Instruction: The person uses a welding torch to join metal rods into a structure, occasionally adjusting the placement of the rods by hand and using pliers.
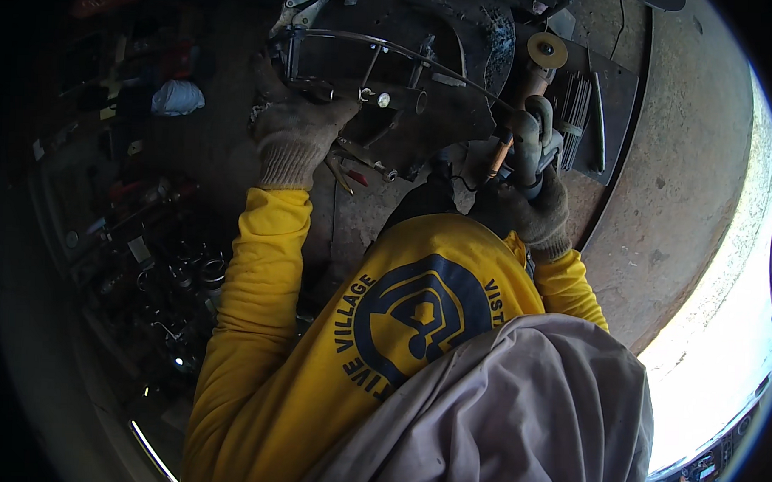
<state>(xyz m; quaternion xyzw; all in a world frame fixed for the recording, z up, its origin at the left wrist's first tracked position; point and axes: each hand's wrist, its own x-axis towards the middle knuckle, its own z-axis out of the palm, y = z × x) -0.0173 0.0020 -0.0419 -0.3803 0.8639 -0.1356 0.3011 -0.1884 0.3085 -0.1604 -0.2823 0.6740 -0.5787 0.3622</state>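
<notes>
My left hand point(298, 132), in a knitted work glove, closes round the left end of a metal frame point(371, 70) made of thin bars and short tubes. Its thumb points right along the frame. Locking pliers point(305, 10) sit at the far left corner, and another plier-like clamp point(362, 159) lies just right of my left wrist. My gloved right hand point(542, 214) grips a grey tool with curved loops point(530, 140); its fingertips are mostly hidden. Beyond that tool is an angle grinder point(536, 80) with a round yellowish disc point(547, 49). A copper-coloured rod-like handle point(498, 158) stands beside the right hand.
A bundle of thin rods point(575, 103) lies on a dark plate point(618, 109) at the right. Dark sheet metal point(467, 116) lies under the frame. A pale bag point(177, 98) and dark cluttered parts point(181, 276) are on the left. Bright floor shows far right.
</notes>
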